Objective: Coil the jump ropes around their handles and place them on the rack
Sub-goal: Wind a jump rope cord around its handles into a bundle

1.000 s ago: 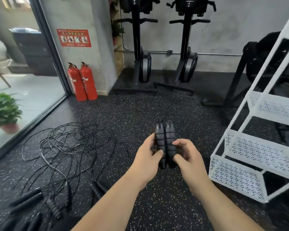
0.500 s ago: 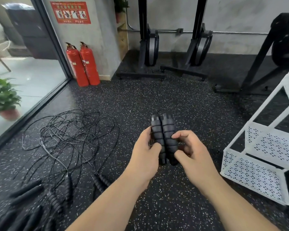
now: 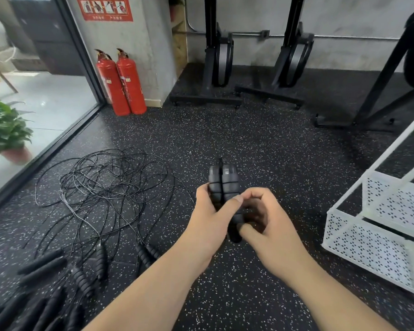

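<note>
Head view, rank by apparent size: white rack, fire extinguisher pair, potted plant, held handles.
1. white rack.
2. fire extinguisher pair and potted plant, too alike to rank.
3. held handles, partly hidden.

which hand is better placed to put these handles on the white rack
Right, probably: the right hand grips the handles and sits nearer the white rack; the left hand would have to cross over.

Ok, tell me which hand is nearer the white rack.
Right. The right hand grips the paired handles on the side facing the white rack, with bare floor between them. The left hand holds the handles from the far side, further from the rack.
</note>
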Demonstrator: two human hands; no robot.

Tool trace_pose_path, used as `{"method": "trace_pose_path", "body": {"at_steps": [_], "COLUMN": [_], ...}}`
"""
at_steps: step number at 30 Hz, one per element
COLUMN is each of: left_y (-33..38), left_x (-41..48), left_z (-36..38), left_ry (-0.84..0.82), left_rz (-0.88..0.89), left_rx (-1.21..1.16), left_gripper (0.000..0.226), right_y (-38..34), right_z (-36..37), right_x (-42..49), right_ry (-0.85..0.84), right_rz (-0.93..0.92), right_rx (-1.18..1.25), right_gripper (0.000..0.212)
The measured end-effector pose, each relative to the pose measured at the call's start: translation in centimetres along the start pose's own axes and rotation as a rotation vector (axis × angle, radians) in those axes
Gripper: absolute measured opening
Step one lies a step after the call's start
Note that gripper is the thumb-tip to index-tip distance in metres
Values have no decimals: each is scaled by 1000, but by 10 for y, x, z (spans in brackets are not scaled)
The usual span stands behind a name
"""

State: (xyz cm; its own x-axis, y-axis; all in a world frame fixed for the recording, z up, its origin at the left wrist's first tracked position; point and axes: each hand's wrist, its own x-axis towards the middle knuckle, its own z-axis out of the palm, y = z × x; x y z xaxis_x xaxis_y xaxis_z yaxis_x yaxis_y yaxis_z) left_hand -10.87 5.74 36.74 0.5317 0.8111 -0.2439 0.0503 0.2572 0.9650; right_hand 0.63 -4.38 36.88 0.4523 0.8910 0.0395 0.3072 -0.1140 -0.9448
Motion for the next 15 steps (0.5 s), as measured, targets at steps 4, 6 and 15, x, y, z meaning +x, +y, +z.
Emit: {"method": "trace_pose_path", "body": {"at_steps": [4,6,15], "left_y": [-3,-2,-1], "left_x": [5,7,5], "left_z": [-14,-20,-45], "left_ry": [7,33,-468], "left_rz": [37,37,77], "left_rx": [126,199,926], "left_gripper": [46,39,46], "right_y": [-6,-8,14], "right_z": [2,-1,2], "right_x": [4,9,22], "right_ry": [-81,-137,-218], "right_rz": [17,13,-312], "right_rx": [-55,-124,-1068], "right_gripper": [62,58,102]}}
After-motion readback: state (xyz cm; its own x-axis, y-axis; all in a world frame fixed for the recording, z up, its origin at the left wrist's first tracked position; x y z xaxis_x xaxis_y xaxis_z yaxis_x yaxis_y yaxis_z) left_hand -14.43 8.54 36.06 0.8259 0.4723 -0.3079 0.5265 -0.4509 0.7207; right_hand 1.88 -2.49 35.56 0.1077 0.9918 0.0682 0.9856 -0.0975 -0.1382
